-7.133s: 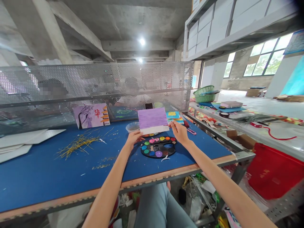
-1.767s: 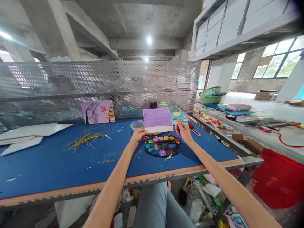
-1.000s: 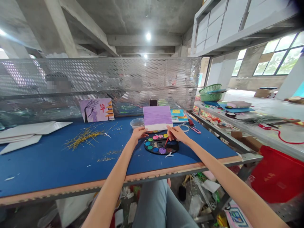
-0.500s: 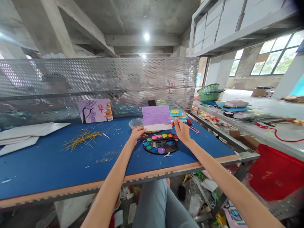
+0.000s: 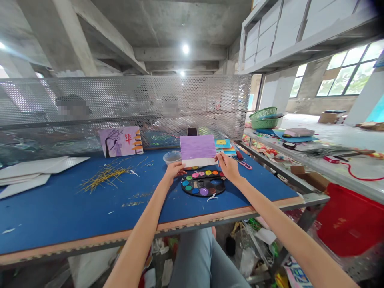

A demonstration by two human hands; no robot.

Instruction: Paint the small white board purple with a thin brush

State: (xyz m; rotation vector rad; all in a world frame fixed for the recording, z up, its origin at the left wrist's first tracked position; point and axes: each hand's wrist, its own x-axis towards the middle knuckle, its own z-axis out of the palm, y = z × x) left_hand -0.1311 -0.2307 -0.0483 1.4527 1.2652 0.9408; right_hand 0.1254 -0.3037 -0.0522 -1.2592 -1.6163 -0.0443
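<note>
Right hand (image 5: 228, 168) has come up from a round black paint tray with many colours (image 5: 203, 187) and now pinches the lower right corner of a flat white card painted purple (image 5: 198, 149). Left hand (image 5: 174, 170) pinches the card's lower left edge, so both hands are closed narrow on it. (No brush shows, so I cannot tell if the right hand hides one.) The card stands up with a white strip along its bottom, just behind the paint tray, above a blue work table (image 5: 90, 224).

A small clear plastic cup (image 5: 172, 157) with dark water sits just beside the left hand. If the purple paint is wet and the card slips from those small pinches, it could land on the paint tray and smear. A bump from the left hand could tip the cup, and the water could run to the card. Loose yellow straws (image 5: 106, 176) lie well to the left, near a painted picture of a tree (image 5: 120, 142).
</note>
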